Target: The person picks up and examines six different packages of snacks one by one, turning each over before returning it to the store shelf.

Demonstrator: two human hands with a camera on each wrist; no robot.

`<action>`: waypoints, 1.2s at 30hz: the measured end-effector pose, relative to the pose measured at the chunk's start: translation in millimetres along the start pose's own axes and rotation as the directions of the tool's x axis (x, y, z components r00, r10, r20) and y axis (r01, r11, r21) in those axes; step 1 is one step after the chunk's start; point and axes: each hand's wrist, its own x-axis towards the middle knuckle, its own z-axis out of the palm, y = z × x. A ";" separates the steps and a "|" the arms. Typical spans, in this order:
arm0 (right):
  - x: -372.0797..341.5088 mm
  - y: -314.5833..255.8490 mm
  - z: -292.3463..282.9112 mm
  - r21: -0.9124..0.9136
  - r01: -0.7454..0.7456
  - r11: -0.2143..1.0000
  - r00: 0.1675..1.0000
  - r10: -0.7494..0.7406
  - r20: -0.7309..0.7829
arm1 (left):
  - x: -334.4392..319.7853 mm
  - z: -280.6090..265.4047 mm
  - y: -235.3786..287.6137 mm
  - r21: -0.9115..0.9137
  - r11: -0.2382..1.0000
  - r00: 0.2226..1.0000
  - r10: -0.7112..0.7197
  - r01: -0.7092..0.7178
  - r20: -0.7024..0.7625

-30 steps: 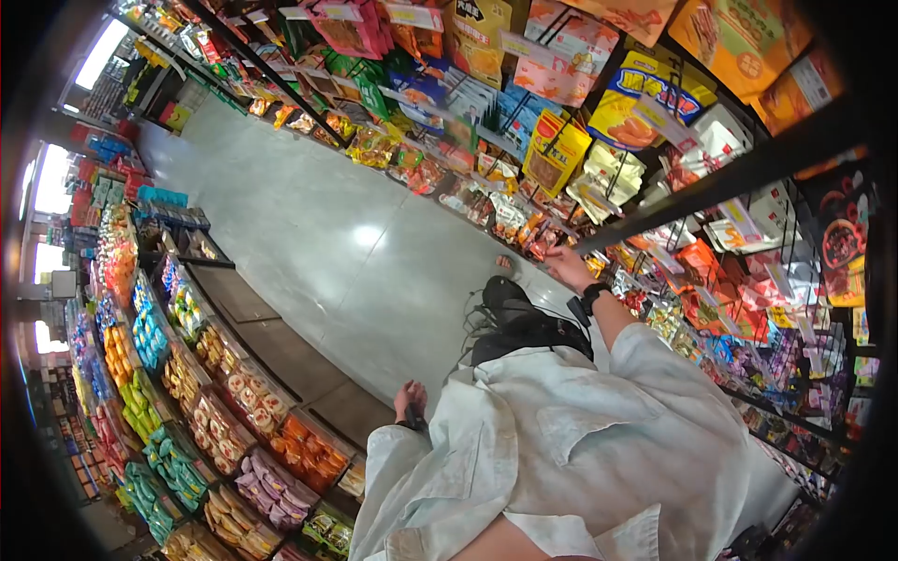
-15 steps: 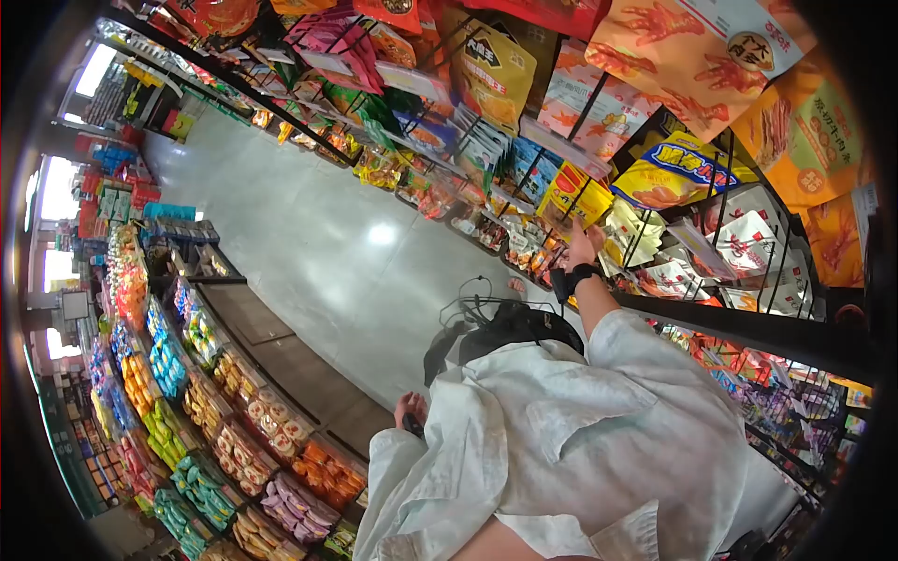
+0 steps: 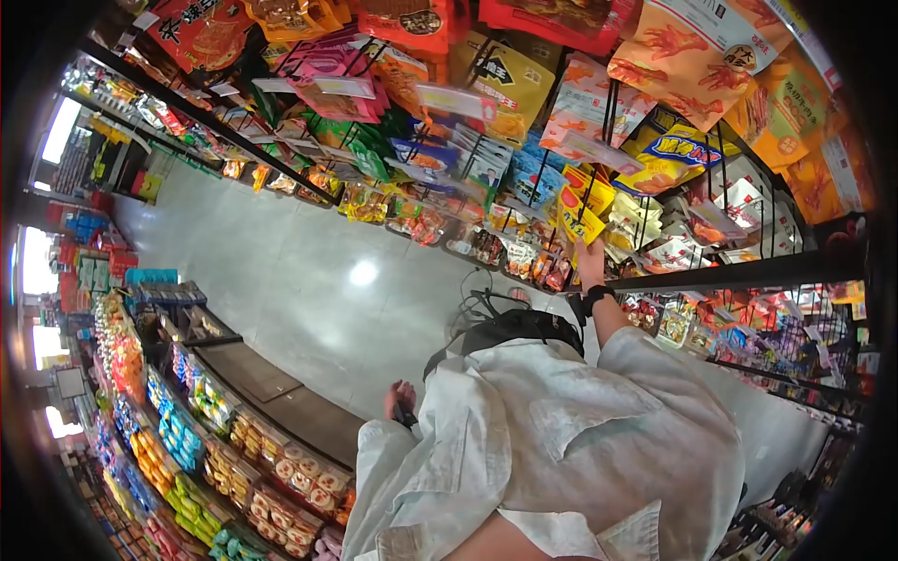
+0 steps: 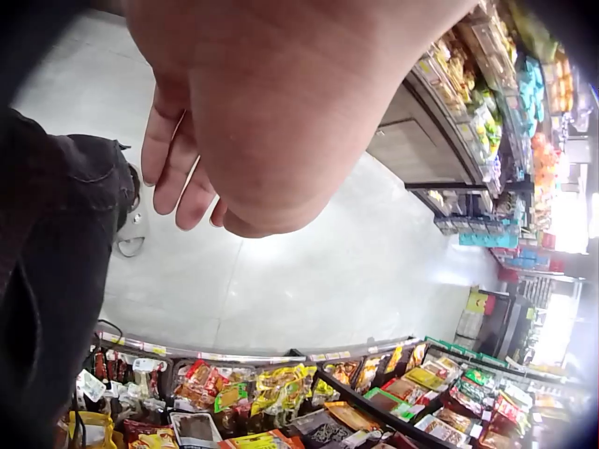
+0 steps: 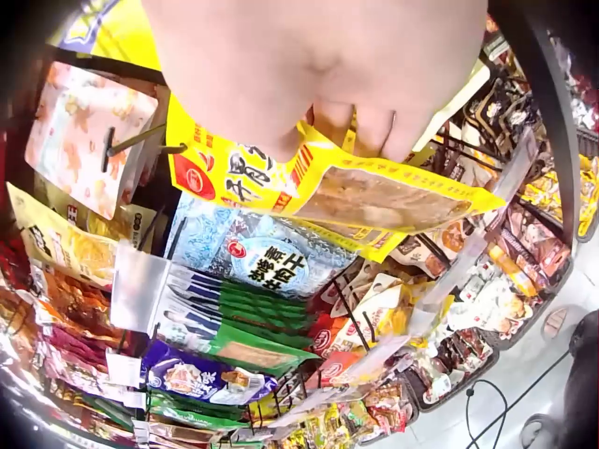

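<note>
My right hand (image 3: 589, 260) grips a yellow snack bag (image 5: 379, 195) with a clear window on its front. The right wrist view shows the fingers (image 5: 374, 128) at the bag's upper edge, partly hidden by it. The bag is tilted, in front of the peg hooks, with another yellow bag behind it. Close by hang light blue bags (image 5: 281, 257) and a pink bag (image 5: 94, 140). Low at my side, my left hand (image 3: 399, 399) hangs over the aisle with loosely bent fingers (image 4: 173, 178), holding nothing.
Metal peg hooks (image 5: 136, 142) stick out of the rack, and a black rail (image 3: 730, 278) crosses near my right forearm. Trays of wrapped snacks (image 4: 281, 388) run below. Across the grey floor (image 3: 318, 252) stands a shelf of bagged goods (image 3: 304, 477).
My right hand has risen from the lower trays to the hanging yellow bags and now grips one. That bag has tilted. My left hand stays low at my side.
</note>
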 end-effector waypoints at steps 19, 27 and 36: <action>-173.7 -76.3 -34.3 -0.273 -0.202 0.941 0.972 0.226 0.061 | 0.7 90.4 140.2 0.537 0.782 0.895 0.058 -0.317 0.443; -237.6 -174.5 -61.6 0.000 -0.117 0.993 0.982 0.116 0.150 | -158.1 237.7 93.0 0.497 0.396 0.496 -0.113 -0.772 0.861; -276.2 -237.4 -93.0 0.414 -0.091 0.906 0.982 0.013 0.186 | -304.1 286.0 -31.4 0.166 0.237 0.114 -0.219 -0.957 0.969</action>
